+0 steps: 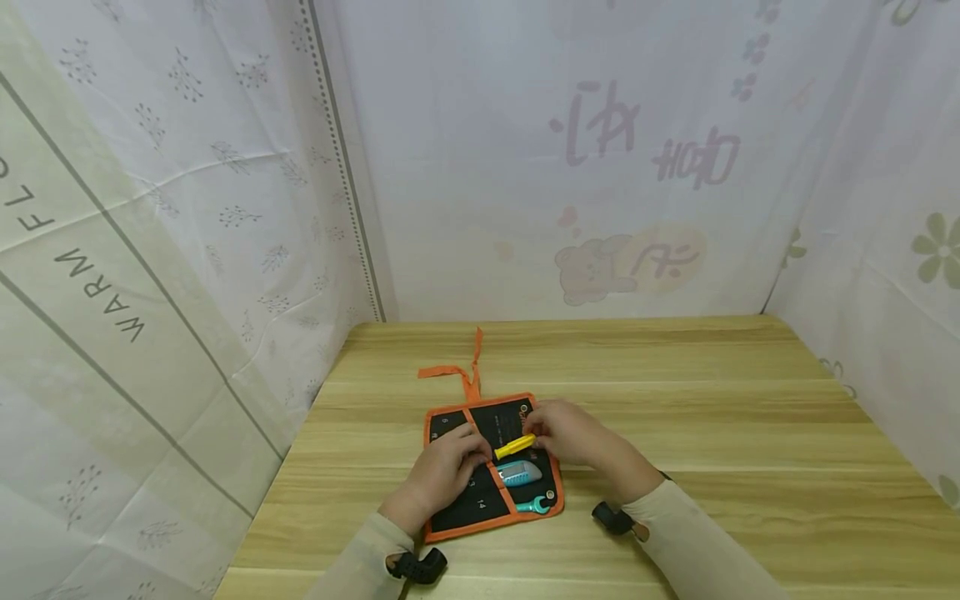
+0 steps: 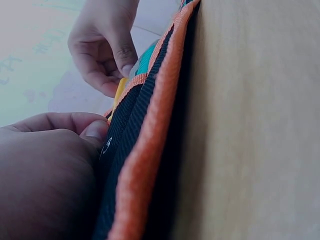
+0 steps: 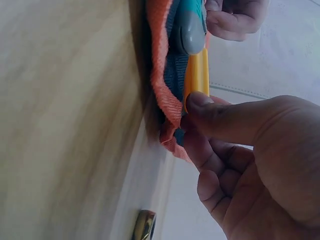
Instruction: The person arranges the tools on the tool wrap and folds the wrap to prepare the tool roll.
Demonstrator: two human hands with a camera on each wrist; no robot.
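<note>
A black tool pouch with orange edging lies open and flat on the table. My right hand pinches the end of a yellow-handled screwdriver between thumb and fingers. The handle slants across the pouch, and its other end meets the orange-trimmed pocket edge; the shaft is hidden. At that edge my left hand pinches the pocket cloth between thumb and forefinger, seen closely in the left wrist view. Below the screwdriver, a teal and grey utility knife and a teal wrench stick out of the pocket strip.
Orange tie straps trail from the pouch's far edge onto the wooden table. Patterned curtains hang behind and on both sides. A shiny gold-coloured thing shows at the bottom of the right wrist view; its kind is unclear.
</note>
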